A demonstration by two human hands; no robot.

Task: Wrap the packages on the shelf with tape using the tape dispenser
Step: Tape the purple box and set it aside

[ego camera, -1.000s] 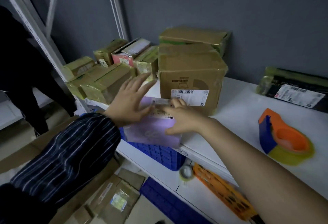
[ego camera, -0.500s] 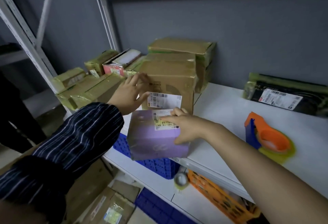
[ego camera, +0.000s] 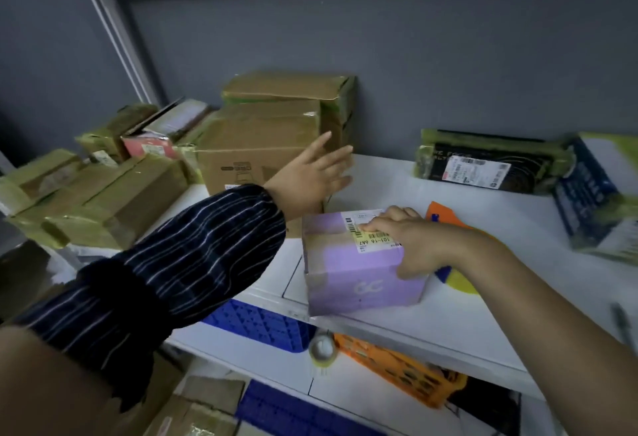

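Under the shelf (ego camera: 376, 187), a blue crate (ego camera: 255, 325) and orange basket (ego camera: 397, 370) hold contents too dim to tell; at its front edge the right hand (ego camera: 411, 238) clasps the labelled lilac box (ego camera: 362, 273), the left hand (ego camera: 310, 176) splayed open.

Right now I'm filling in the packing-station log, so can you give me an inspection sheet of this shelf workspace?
Surface: white shelf, carrying boxes and tools.
Job's things: purple box at the front edge, label on top; tape dispenser right of it, mostly hidden behind the right hand; big brown box behind.
Clutter: taped boxes at far left; black package and blue box at back right; pen at right edge.
Grips: left hand open, fingers spread by the big brown box; right hand holds the purple box, fingers on top, thumb on its front.
Cables: nothing seen.
Surroundings: grey wall; below, blue crate, tape roll, orange basket.
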